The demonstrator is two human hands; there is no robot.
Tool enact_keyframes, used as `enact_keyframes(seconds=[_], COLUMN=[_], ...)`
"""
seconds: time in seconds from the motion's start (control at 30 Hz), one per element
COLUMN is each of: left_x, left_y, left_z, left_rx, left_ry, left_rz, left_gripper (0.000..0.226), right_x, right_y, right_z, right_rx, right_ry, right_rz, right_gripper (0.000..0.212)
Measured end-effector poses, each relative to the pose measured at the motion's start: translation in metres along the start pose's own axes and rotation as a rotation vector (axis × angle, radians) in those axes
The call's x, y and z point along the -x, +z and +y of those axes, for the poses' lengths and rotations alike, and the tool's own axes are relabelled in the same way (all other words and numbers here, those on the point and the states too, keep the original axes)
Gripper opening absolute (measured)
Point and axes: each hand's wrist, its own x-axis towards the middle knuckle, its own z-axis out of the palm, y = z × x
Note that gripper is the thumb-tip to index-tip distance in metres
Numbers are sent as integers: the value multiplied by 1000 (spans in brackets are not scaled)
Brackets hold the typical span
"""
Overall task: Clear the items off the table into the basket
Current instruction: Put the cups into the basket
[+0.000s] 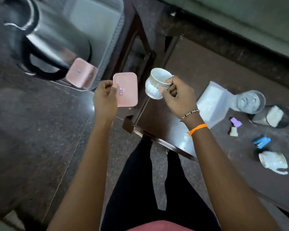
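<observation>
**Both hands loaded beside the basket**

While the person stands at the near left corner of the dark table (165, 124), each hand is closed on something. The left hand (105, 95) pinches a flat pink lid (126, 90) by its left edge, fingers curled, holding it above the floor just left of the table's corner. The right hand (178, 95) grips a white cup (155, 84) with a patterned band, fingers wrapped at its handle side, the cup tilted with its mouth facing up and left, raised over the table's left end.

On the table to the right lie a second white cup (272, 161) on its side, a small blue object (261, 142), a pale block (233, 131) and a purple piece (235, 122). Farther back stand a clear plastic container (212, 104), a round metal tin (250, 101) and a dark container (272, 116) tipped over.

At far left sits the grey basket (113, 39), already holding a steel kettle (47, 39) with a black handle and a pink box (81, 75), which leans at the basket's near rim, just left of the lid.
</observation>
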Motion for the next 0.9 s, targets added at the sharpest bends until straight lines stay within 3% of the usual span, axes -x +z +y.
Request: enact_keyframes(seconds=[0.23,0.33,0.57,0.9], left_x=[-84,-116,-136,-140], left_y=[-81,-103,-102,-97], left_z=[10,6,-9,-20], left_rx=[-234,-288,-307,-344], left_ry=[86,40,50,-107], left_rz=[187,214,116,-61], left_gripper=[28,33,30,34], right_x=[-66,-88,-120,-141], right_y=[78,108,159,185], right_z=[-77,-100,-110,-108], right_rx=[42,85,244,598], right_ry=[-153,-226,-223,-229], right_rz=[-104,-114,-142,-238], right_gripper=[13,15,15,27])
